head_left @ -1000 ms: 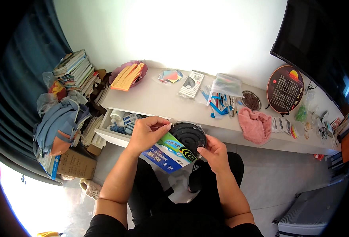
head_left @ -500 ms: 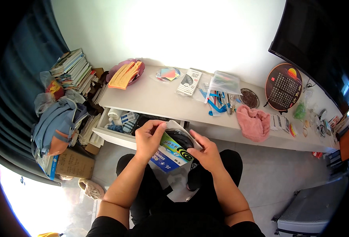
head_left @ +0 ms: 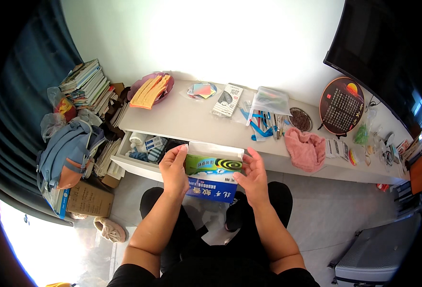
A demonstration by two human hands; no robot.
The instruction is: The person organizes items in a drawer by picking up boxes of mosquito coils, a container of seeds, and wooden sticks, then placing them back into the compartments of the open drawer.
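Coil now gone into box (head_left: pixel 214 173); both hands, left (head_left: pixel 173 168) & right (head_left: pixel 252 176), clamped on its ends, over open drawer (head_left: pixel 146 146) of cluttered white desk (head_left: pixel 187 122).

You are holding a flat cardboard box (head_left: pixel 213 174) between both hands, just in front of the desk edge and above your lap. Its upper face is green with a black spiral coil pictured toward the right end; the side turned toward you is blue and white with red printing. The white top flap stands open along the far edge. The box sits roughly level, long side running left to right.
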